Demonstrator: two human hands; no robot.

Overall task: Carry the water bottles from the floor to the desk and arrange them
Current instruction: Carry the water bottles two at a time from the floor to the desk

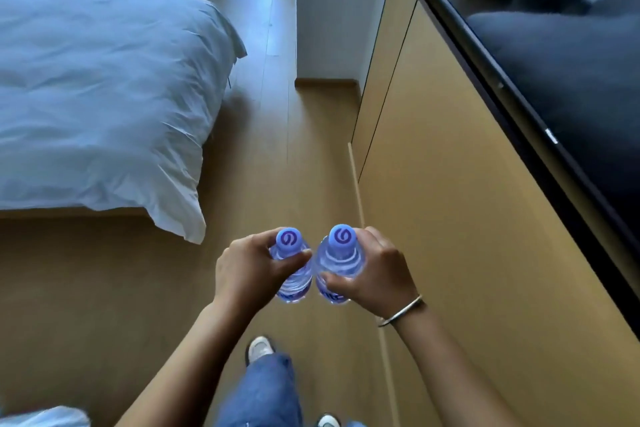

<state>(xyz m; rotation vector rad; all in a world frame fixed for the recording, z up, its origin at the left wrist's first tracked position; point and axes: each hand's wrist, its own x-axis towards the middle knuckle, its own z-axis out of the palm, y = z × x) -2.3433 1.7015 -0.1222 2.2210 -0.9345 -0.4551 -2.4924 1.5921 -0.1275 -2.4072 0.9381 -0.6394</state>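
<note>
Transport phase. The left hand (254,265) grips one water bottle (291,274) and the right hand (369,269) the other bottle (337,270), each curled round the shoulder below the cap (upright, side by side, apparently touching), carried above the wooden floor (270,163); no desk is identifiable.

Two clear plastic water bottles, the left one (292,282) and the right one (337,265), show a pale blue tint with ribbed rings, and each pale blue round cap (286,238) carries a darker purple-blue swirl. A thin silver metal bangle (403,312) circles one wrist. The long wooden floor (104,288) is warm tan, matching the flat tan wall panel (450,218). The rumpled white duvet (97,90) reads bluish. The faded blue denim trousers (263,392) end above white sneakers (259,349). The glossy black screen (561,62) mirrors dim shapes.
</note>
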